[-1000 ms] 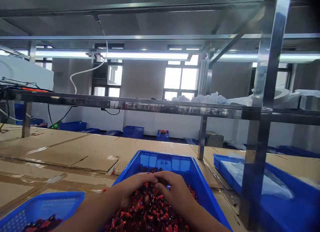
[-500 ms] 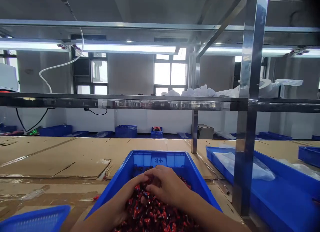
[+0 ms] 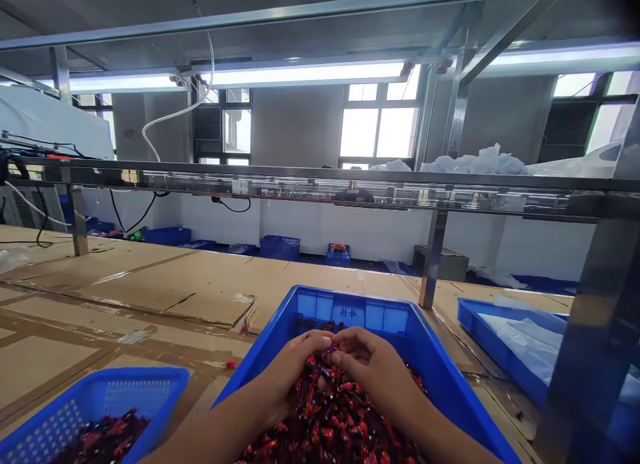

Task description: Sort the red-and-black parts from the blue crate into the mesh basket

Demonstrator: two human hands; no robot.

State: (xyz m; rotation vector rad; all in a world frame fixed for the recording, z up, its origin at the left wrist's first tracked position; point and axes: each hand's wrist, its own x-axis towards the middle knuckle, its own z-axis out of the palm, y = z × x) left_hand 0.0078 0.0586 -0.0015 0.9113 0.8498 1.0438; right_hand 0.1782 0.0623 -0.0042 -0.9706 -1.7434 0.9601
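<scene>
I see | left hand [image 3: 293, 374]: half shut, down in the red candy [image 3: 325, 424], cannot tell if it grips any | right hand [image 3: 373, 374]: curled the same, just beside the left hand, cannot tell if it grips any | candy: big heap in the blue box [image 3: 450, 371] | near: small blue basket [image 3: 95, 411] with dark candy, on brown cardboard [image 3: 165, 291]

Two hands [image 3: 330, 371], one blue crate [image 3: 350, 311], one mesh basket [image 3: 115, 391], one tray [image 3: 500, 357]
</scene>
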